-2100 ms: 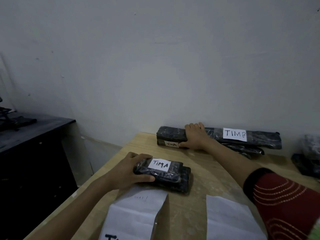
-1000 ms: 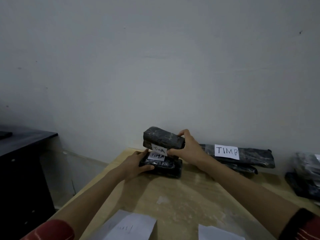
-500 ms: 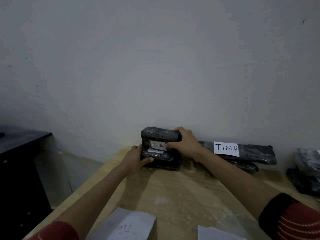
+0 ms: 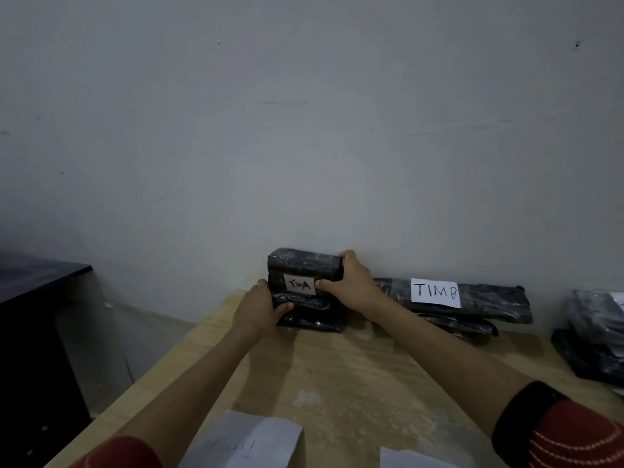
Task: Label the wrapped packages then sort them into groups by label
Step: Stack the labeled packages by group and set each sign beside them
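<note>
The fingers of my right hand (image 4: pixel 354 285) are hidden behind the top package (image 4: pixel 304 263). The bottom edge cuts off two paper sheets (image 4: pixel 243 440), one with writing too faint to read. The right edge cuts the dark pile (image 4: pixel 594 332).

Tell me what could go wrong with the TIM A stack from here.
1. The top package sits on glossy-wrapped lower packages, steadied by the left hand and right hand; released, it might slide off.
2. The stack stands near the left edge of the table, so a slip could drop it.
3. The right thumb presses at the TIM A label and might loosen it.
</note>
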